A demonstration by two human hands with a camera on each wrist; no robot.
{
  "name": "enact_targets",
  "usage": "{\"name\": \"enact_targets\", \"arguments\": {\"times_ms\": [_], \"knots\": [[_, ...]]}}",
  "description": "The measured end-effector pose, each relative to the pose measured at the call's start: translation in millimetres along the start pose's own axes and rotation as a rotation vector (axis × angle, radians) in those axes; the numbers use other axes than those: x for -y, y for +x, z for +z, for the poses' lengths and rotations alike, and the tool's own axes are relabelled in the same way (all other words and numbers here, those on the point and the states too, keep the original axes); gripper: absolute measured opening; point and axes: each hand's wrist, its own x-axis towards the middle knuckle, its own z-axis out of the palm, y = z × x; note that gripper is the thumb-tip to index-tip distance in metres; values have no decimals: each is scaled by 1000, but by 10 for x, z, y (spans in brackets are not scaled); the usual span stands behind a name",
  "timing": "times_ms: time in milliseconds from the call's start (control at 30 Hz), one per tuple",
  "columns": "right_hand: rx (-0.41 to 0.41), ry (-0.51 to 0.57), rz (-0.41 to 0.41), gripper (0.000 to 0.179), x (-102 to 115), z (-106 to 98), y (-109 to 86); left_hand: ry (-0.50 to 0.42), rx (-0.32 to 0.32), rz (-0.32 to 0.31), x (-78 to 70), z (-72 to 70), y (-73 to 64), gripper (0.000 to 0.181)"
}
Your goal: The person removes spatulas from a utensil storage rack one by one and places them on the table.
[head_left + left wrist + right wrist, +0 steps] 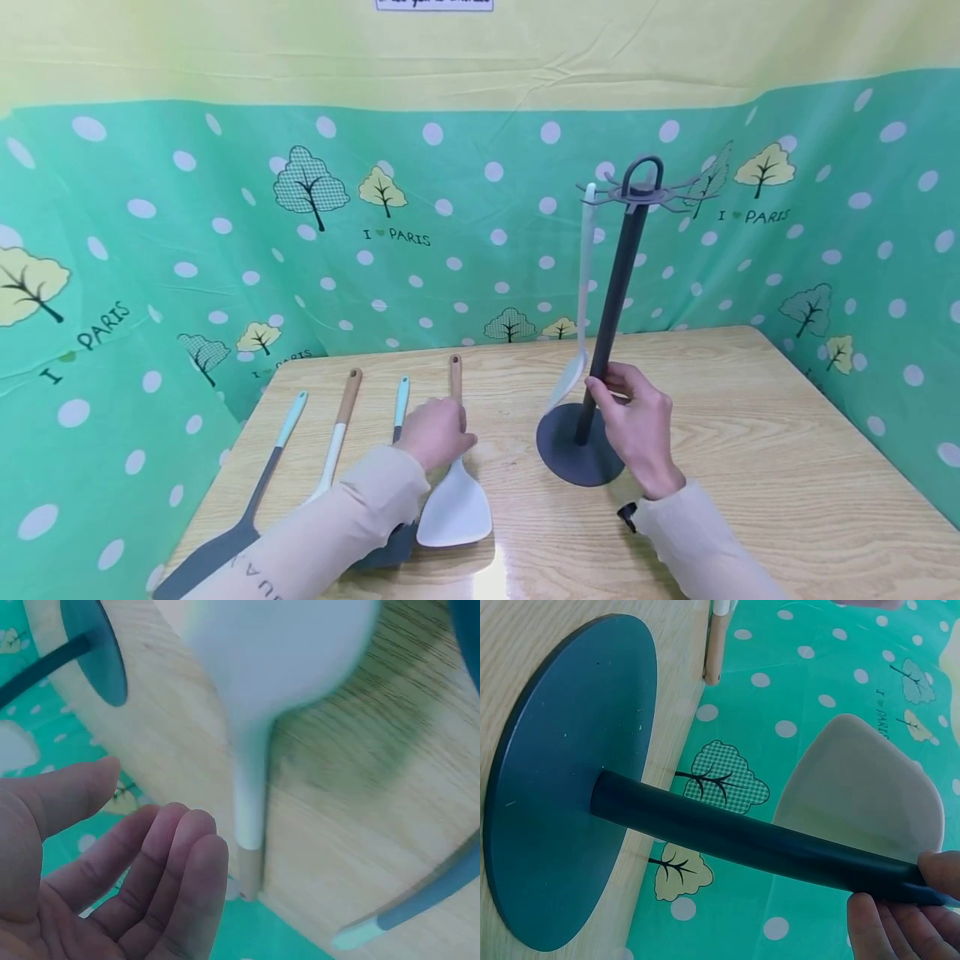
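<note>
My left hand (437, 433) hovers over the handle of a white spatula (454, 512) with a wooden grip. In the left wrist view, that hand's fingers (199, 885) are loosely bent, thumb apart, with nothing between them; the spatula lies beyond them on the table. With thumb and fingers, my right hand (637, 421) grips the black pole of a utensil stand (621, 283), which tilts, its top leaning right. From one of the hooks at its top hangs a white, spoon-like utensil (585, 275); its pale head (862, 795) shows behind the pole in the right wrist view.
On the wooden table (750, 433), left of the white spatula, lie a dark turner (258, 487) with a mint handle, a white utensil (341, 425) with a wooden handle, and another mint-handled dark one (401, 408). A green dotted cloth (465, 192) hangs behind.
</note>
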Motion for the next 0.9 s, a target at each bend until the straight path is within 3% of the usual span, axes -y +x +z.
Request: {"name": "enact_targets", "arguments": {"times_ms": [200,467,900], "knots": [[-6,-11,1,22,1,-6,0,25,-4,69,-191,-3,-47,19],[-17,7,-22,21,-4,8,4,114,-99,241,-403,-26,-105,22],[-18,-8,-29,21,3,7,2,48,-154,333,-678,-108,-37,25]]}}
